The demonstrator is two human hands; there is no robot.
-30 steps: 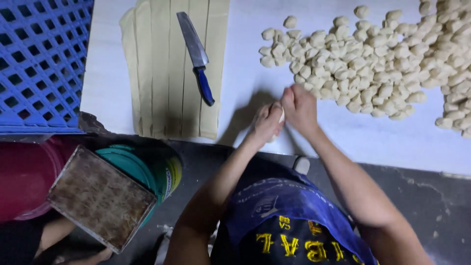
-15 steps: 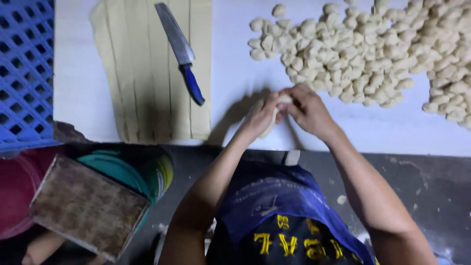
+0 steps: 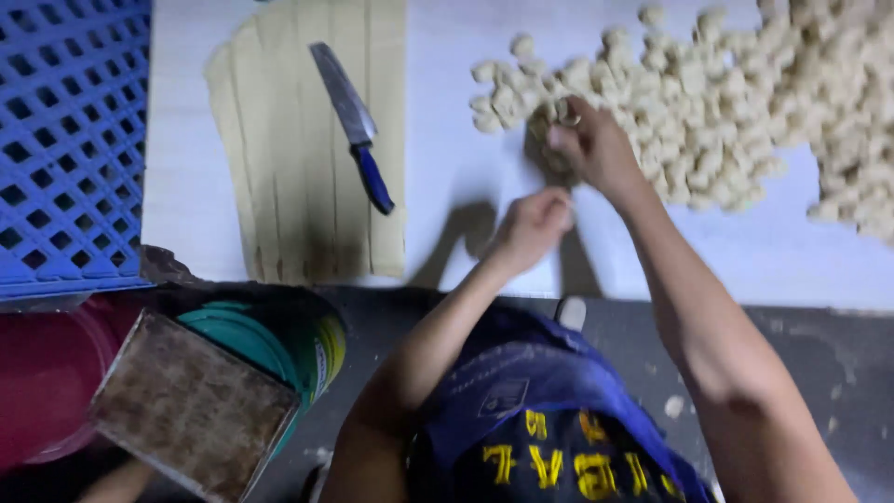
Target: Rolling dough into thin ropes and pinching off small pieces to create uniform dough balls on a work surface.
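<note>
A big heap of small pale dough pieces (image 3: 717, 121) covers the right part of the white table (image 3: 466, 186). My right hand (image 3: 589, 144) reaches into the heap's near-left edge, fingers curled around a dough piece (image 3: 565, 114). My left hand (image 3: 531, 228) hovers closer to me over bare table, fingers curled in, nothing visible in it. A flat sheet of dough (image 3: 312, 140) cut into long strips lies to the left. On it rests a knife (image 3: 354, 126) with a blue handle.
A blue plastic lattice crate (image 3: 65, 140) stands at the far left. Below the table edge sit a teal tin (image 3: 279, 345), a rusty rectangular box (image 3: 191, 410) and a red basin (image 3: 47, 373). The dark floor (image 3: 819, 373) lies at the right.
Both hands were pressed together at the table's near edge. Now they are apart: the right hand has gone forward into the heap, the left stays behind. The camera has shifted.
</note>
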